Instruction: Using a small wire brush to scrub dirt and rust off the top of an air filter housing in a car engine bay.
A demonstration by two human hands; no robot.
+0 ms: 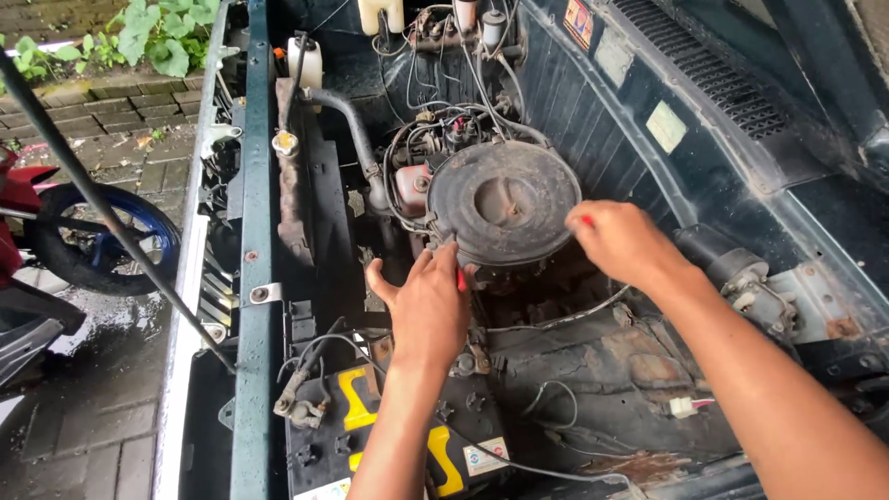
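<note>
Working the round air-cleaner housing [505, 202] atop the engine: my left hand [428, 310] spread under its near edge, right hand [622, 241] pinching a red-tipped tool [585, 220] at its rim; next probably freeing the rim fastener.

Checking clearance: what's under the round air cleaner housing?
Under the round air cleaner housing only dark, grimy engine parts and loose wires show. The left hand at its front edge and the right hand at its right rim cover the rest.
</note>
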